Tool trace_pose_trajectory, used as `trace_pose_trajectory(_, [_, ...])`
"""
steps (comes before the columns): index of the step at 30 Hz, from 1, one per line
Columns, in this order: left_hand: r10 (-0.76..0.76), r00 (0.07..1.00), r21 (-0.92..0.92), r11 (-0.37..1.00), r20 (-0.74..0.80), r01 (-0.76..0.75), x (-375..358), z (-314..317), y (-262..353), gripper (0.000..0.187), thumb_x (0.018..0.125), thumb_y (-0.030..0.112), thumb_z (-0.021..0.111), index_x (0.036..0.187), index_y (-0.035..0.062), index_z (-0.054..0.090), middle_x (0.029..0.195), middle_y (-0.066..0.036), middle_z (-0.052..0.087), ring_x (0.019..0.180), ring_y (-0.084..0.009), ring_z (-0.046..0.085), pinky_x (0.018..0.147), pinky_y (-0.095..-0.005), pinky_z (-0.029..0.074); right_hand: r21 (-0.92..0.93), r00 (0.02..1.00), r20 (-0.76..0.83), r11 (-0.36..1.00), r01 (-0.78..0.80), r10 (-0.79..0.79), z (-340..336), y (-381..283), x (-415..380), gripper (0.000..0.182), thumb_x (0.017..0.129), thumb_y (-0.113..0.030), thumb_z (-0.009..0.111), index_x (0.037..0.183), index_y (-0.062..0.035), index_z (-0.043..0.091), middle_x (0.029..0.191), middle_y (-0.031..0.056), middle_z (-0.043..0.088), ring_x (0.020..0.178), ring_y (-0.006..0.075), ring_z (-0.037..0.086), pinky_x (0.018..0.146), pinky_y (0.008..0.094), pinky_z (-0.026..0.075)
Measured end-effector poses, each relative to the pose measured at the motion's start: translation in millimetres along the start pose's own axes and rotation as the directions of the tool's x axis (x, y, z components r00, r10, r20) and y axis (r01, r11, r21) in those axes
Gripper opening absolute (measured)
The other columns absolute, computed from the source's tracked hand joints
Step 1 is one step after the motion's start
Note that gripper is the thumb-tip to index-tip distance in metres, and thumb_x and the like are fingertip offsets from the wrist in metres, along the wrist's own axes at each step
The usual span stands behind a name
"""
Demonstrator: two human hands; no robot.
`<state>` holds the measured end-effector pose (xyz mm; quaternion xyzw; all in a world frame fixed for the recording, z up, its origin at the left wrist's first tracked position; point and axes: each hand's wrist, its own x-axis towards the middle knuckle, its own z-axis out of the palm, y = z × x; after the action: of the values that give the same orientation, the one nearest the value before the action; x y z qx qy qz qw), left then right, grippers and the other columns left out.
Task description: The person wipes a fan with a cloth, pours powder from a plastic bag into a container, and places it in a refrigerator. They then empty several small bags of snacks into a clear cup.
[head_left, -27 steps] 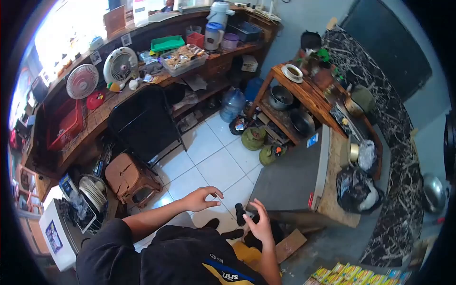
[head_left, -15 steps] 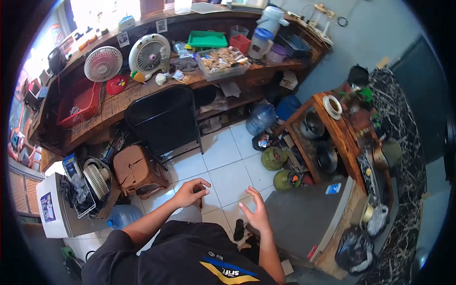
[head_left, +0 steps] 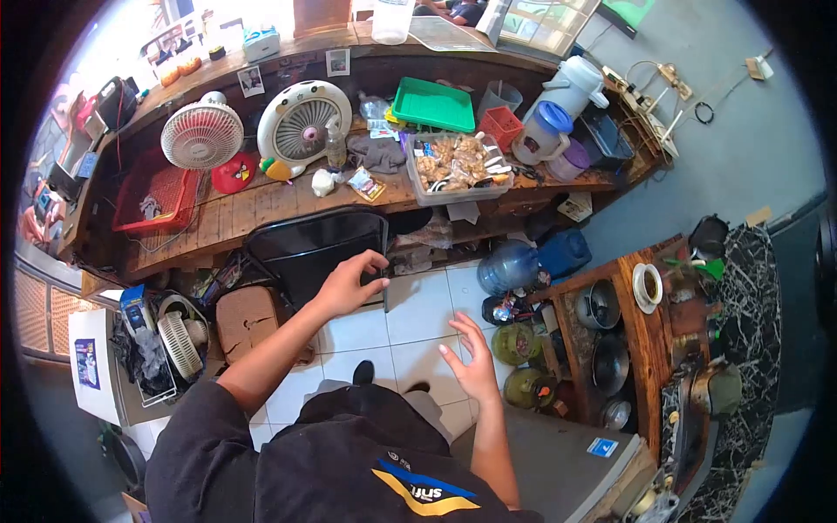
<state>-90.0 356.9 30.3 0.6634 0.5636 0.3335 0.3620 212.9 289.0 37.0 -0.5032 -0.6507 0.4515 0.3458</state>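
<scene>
My left hand (head_left: 353, 283) is raised in front of me with nothing in it, thumb and curled fingers apart. It overlaps the lower right part of a black folding chair (head_left: 305, 248) in this view. Lower and to the right, my right hand (head_left: 472, 359) is also bare, its fingers spread over the white tiled floor (head_left: 418, 318). Beyond the chair, a clear plastic box (head_left: 462, 193) full of small packets stands on the wooden counter (head_left: 235, 213), beside a green tray (head_left: 433, 105).
Two fans, a white-grilled one (head_left: 202, 135) and a round-framed one (head_left: 305, 126), stand on the counter near a red basket (head_left: 131, 187). At right are a water jug (head_left: 506, 268), green gas cylinders (head_left: 529, 387), a wooden shelf with pans (head_left: 610, 364) and a grey fridge (head_left: 540, 449).
The view has moved forward, so the counter and chair appear nearer. My left hand has risen in the picture and now overlaps the chair; both hands remain without anything in them.
</scene>
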Motion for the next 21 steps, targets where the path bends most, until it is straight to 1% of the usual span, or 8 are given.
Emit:
trace_pose_trajectory(4, [-0.049, 0.994, 0.010, 0.999, -0.096, 0.050, 39.3, 11.0, -12.5, 0.037, 0.090, 0.021, 0.077, 0.119, 0.0047, 0.061, 0.116, -0.011, 0.069, 0.105, -0.0265, 0.069, 0.090, -0.0374, 0.054, 0.002, 0.996, 0.070, 0.999, -0.052, 0.052, -22.7, 36.3, 29.0, 0.048, 0.091, -0.022, 0.077, 0.133, -0.0073, 0.060, 0.152, 0.0151, 0.049, 0.140, 0.0314, 0.048, 0.109, 0.0492, 0.044])
trace_pose_trajectory(7, [-0.143, 0.980, 0.038, 0.988, -0.138, 0.150, 48.7, 24.7, -13.3, 0.035, 0.090, 0.024, 0.077, 0.117, 0.0081, 0.063, 0.116, -0.011, 0.070, 0.102, -0.0277, 0.069, 0.089, -0.0397, 0.055, 0.013, 0.986, 0.126, 0.994, -0.108, 0.105, -44.4, 56.8, 49.4, 0.049, 0.091, -0.023, 0.077, 0.134, -0.0086, 0.060, 0.152, 0.0142, 0.048, 0.140, 0.0310, 0.048, 0.108, 0.0486, 0.045])
trace_pose_trajectory(9, [-0.171, 0.969, 0.068, 0.980, -0.176, 0.185, 57.2, 29.7, -14.3, 0.035, 0.089, 0.025, 0.078, 0.117, 0.0097, 0.063, 0.117, -0.010, 0.070, 0.102, -0.0277, 0.069, 0.088, -0.0393, 0.055, -0.019, 0.973, 0.204, 0.995, -0.103, 0.105, -59.9, 64.7, 73.5, 0.049, 0.091, -0.019, 0.077, 0.135, -0.0103, 0.059, 0.152, 0.0112, 0.048, 0.136, 0.0272, 0.052, 0.109, 0.0475, 0.045])
trace_pose_trajectory(12, [-0.182, 0.945, 0.084, 0.974, -0.273, 0.212, 72.5, 27.5, -14.3, 0.036, 0.088, 0.026, 0.078, 0.116, 0.0103, 0.063, 0.117, -0.009, 0.070, 0.101, -0.0273, 0.069, 0.087, -0.0396, 0.055, -0.018, 0.951, 0.300, 0.997, -0.070, 0.072, -81.5, 71.6, 114.6, 0.049, 0.090, -0.020, 0.077, 0.135, -0.0096, 0.059, 0.151, 0.0110, 0.050, 0.132, 0.0268, 0.056, 0.107, 0.0469, 0.046])
trace_pose_trajectory(13, [-0.198, 0.928, 0.120, 0.962, -0.315, 0.245, 77.0, 24.5, -12.7, 0.036, 0.088, 0.027, 0.078, 0.116, 0.0099, 0.063, 0.115, -0.009, 0.070, 0.101, -0.0282, 0.068, 0.085, -0.0402, 0.055, -0.035, 0.952, 0.304, 0.999, -0.004, 0.015, -86.5, 73.1, 128.4, 0.049, 0.091, -0.025, 0.077, 0.133, -0.0088, 0.059, 0.148, 0.0130, 0.053, 0.123, 0.0286, 0.061, 0.102, 0.0435, 0.049])
trace_pose_trajectory(17, [-0.189, 0.875, 0.159, 0.945, -0.445, 0.285, 88.4, 5.5, -13.8, 0.035, 0.089, 0.027, 0.076, 0.116, 0.0107, 0.063, 0.113, -0.010, 0.068, 0.102, -0.0306, 0.068, 0.085, -0.0406, 0.054, -0.082, 0.917, 0.398, 0.994, 0.070, -0.032, -95.5, 71.4, 180.4, 0.048, 0.091, -0.025, 0.076, 0.132, -0.0084, 0.060, 0.146, 0.0133, 0.054, 0.122, 0.0287, 0.061, 0.102, 0.0428, 0.049])
trace_pose_trajectory(20, [-0.223, 0.814, 0.242, 0.883, -0.535, 0.402, 95.6, -10.6, -22.1, 0.036, 0.089, 0.028, 0.076, 0.117, 0.0113, 0.062, 0.119, -0.011, 0.065, 0.109, -0.0321, 0.065, 0.088, -0.0431, 0.053, -0.089, 0.888, 0.454, 0.988, 0.126, -0.072, -88.8, 58.6, 214.7, 0.048, 0.091, -0.024, 0.076, 0.133, -0.0075, 0.060, 0.145, 0.0132, 0.054, 0.121, 0.0286, 0.062, 0.102, 0.0420, 0.049])
trace_pose_trajectory(21, [-0.225, 0.816, 0.242, 0.883, -0.532, 0.402, 98.5, -16.4, -29.1, 0.036, 0.089, 0.028, 0.076, 0.117, 0.0113, 0.062, 0.119, -0.011, 0.065, 0.109, -0.0321, 0.065, 0.088, -0.0431, 0.053, -0.057, 0.882, 0.462, 0.990, 0.128, -0.088, -82.7, 55.6, 223.4, 0.048, 0.091, -0.022, 0.076, 0.133, -0.0061, 0.060, 0.145, 0.0135, 0.055, 0.120, 0.0282, 0.062, 0.102, 0.0415, 0.049])
